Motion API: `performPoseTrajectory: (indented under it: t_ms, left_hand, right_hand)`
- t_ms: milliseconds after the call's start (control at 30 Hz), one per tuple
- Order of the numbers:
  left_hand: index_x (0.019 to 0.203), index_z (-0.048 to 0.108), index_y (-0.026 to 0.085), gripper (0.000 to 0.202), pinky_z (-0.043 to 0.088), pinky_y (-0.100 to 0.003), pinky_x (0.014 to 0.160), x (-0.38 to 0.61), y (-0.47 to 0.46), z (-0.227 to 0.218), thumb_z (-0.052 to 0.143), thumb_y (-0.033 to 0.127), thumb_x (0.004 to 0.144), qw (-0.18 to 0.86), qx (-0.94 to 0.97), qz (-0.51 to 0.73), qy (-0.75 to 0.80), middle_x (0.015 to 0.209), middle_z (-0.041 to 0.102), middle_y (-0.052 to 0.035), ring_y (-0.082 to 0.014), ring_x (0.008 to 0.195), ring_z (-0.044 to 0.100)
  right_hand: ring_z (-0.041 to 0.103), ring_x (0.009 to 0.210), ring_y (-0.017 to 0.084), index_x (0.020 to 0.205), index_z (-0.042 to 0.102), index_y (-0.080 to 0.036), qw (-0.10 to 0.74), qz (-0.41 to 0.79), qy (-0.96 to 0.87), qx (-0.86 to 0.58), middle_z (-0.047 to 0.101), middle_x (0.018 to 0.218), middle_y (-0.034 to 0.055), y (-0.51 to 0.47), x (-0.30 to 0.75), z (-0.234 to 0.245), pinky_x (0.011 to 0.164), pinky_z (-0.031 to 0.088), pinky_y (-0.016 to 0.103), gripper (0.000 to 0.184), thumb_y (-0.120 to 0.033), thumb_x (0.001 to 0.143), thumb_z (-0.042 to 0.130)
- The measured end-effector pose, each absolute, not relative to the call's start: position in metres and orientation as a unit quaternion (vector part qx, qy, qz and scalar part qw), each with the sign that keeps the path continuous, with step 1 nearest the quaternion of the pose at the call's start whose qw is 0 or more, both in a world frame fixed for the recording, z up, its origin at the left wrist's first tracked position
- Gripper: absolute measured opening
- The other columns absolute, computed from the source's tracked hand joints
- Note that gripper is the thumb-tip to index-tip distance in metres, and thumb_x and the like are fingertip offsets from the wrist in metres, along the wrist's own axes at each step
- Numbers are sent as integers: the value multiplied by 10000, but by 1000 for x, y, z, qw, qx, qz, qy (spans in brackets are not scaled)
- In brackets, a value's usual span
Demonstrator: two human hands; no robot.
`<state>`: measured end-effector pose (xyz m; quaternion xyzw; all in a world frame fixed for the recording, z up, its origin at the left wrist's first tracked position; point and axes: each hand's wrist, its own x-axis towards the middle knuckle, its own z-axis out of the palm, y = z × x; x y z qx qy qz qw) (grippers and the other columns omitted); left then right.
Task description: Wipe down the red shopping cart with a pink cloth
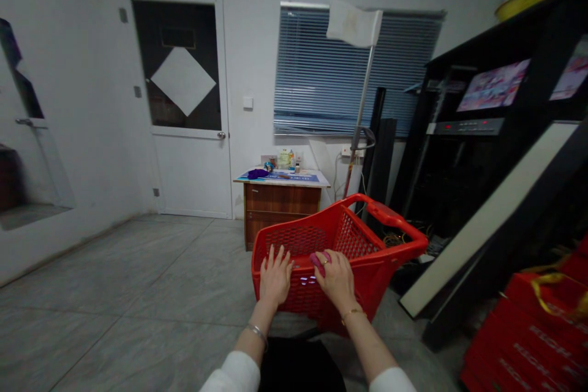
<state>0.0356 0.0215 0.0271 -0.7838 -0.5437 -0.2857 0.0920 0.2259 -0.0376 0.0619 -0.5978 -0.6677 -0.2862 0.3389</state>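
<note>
A red plastic shopping cart (294, 233) with perforated sides stands right in front of me, its push handle (386, 213) pointing to the right. On the cart's near rim my left hand (275, 275) lies with fingers stretched out, holding nothing. Closed around a crumpled pink cloth (316, 260), my right hand (337, 278) is at the same rim, farther to the right. The fingers hide part of the cloth. The cart's wheels are mostly out of sight.
Behind the cart stands a small wooden cabinet (280, 202) with bottles and a purple cloth (258, 174) on top. A white door (193, 171) is at the back left. Leaning panels (487, 220), a black rack (528, 116) and red boxes (519, 331) crowd the right side.
</note>
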Motion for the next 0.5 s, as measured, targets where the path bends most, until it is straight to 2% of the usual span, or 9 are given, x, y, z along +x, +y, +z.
performPoseTrajectory:
  t_ms: [133,267,400,500]
  left_hand:
    - [1385,568,303,460,325,-499,1152,36,24,26,298,395,1024,90,-784,-288,-542,1560,423,4,-274,1500,237]
    - [1384,567,316,457,322,-495,1150,40,22,25,302,408,1024,81,-784,-296,-540,1560,420,17,-279,1500,236]
    - [1392,555,332,453,322,-497,1142,43,19,25,299,422,1029,77,-783,-303,-538,1558,422,32,-280,1494,248]
    - [1388,557,331,454,320,-500,1140,43,18,25,291,422,1032,76,-780,-301,-543,1553,432,26,-276,1489,263]
  right_hand:
    - [504,1008,234,1116,698,-232,308,-338,-629,-629,636,1095,89,-49,304,87,966,383,375,276,-313,892,557]
    - [504,1006,237,1109,698,-191,324,-376,-580,-646,628,1087,107,-53,349,101,964,396,379,295,-332,888,563]
    - [492,1067,252,1099,699,-169,356,-382,-551,-651,624,1095,125,-46,320,86,1004,388,405,281,-292,884,568]
    - [492,1075,249,1115,689,-184,359,-353,-584,-636,629,1110,118,-37,265,66,1019,385,416,282,-320,903,564]
